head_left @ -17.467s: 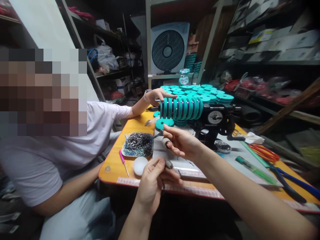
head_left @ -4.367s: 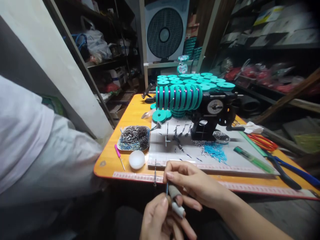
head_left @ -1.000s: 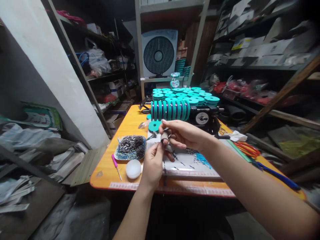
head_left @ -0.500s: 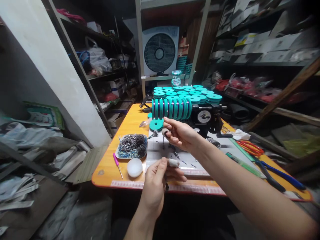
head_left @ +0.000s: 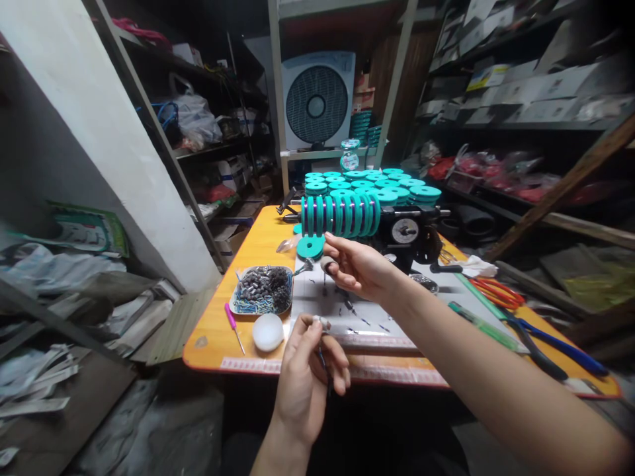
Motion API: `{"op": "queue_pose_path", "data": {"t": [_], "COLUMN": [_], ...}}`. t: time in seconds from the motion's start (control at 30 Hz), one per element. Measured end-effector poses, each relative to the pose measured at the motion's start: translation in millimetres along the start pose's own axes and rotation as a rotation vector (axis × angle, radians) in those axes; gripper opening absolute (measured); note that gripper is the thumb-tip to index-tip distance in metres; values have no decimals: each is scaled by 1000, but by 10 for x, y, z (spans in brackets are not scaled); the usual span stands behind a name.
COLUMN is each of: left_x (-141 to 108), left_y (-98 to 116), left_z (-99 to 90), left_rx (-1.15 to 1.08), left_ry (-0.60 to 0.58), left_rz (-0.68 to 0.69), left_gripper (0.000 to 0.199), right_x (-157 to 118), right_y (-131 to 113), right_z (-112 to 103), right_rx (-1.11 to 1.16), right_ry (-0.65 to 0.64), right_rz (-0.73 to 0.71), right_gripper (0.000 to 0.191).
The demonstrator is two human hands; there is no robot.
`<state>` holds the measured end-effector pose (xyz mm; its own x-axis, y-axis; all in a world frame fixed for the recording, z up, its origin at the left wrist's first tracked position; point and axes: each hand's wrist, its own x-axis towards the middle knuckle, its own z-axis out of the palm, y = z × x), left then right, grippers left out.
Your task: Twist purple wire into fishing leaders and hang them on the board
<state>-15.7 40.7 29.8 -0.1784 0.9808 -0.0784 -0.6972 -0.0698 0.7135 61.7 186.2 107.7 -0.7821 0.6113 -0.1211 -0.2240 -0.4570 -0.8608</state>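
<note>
My right hand [head_left: 358, 266] is raised just in front of a row of teal spools [head_left: 340, 215] mounted side by side on a black winding machine [head_left: 407, 231]. Its thumb and index finger are pinched; anything between them is too fine to see. A pale wrap covers one of its fingers. Lower and closer to me, my left hand [head_left: 310, 370] has its thumb pressed on the taped index finger, the other fingers loosely curled. A small dark strand [head_left: 321, 354] shows at these fingers, but its kind is unclear. A flat teal spool [head_left: 311, 247] lies beyond my hands.
On the left stand a tray of small metal and dark parts [head_left: 262, 289], a white round lump [head_left: 268, 332] and a pink-handled screwdriver [head_left: 231, 318]. Blue-handled pliers [head_left: 560, 347] and red cord [head_left: 496, 293] lie right. Many teal spools [head_left: 387, 184] are stacked behind the machine.
My left hand has turned, its taped index finger drawing in toward the thumb and its other fingers curling lower. My right hand stays in place beside the spools.
</note>
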Motion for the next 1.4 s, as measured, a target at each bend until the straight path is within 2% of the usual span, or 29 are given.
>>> {"op": "queue_pose_path", "data": {"t": [0.2, 0.37, 0.47, 0.7, 0.97, 1.2, 1.33, 1.4], "left_x": [10, 17, 12, 60, 74, 57, 36, 12], "left_y": [-29, -18, 4, -6, -17, -78, -92, -96], "left_z": [-13, -33, -24, 4, 18, -48, -154, -198], "left_rx": [-55, -62, -88, -104, -137, 1, 120, 243], "left_ry": [5, -51, -74, -9, 30, 56, 78, 102], "left_rz": [20, -1, -13, -95, -100, 18, 84, 130], "left_gripper": [9, 4, 18, 30, 21, 27, 24, 21], "right_x": [22, 20, 8, 3, 13, -60, -154, -147], "right_y": [35, 23, 13, 10, 16, -9, 42, 111], "right_z": [12, 15, 8, -6, 11, -10, -123, -191], "right_rx": [23, 36, 38, 22, -60, -333, -590, -720], "right_ry": [24, 32, 36, 34, 63, 120, 299, 361], "right_rz": [-24, -27, -28, -23, -37, -163, -355, -397], "right_gripper": [42, 44, 45, 42, 41, 31, 25, 20]}}
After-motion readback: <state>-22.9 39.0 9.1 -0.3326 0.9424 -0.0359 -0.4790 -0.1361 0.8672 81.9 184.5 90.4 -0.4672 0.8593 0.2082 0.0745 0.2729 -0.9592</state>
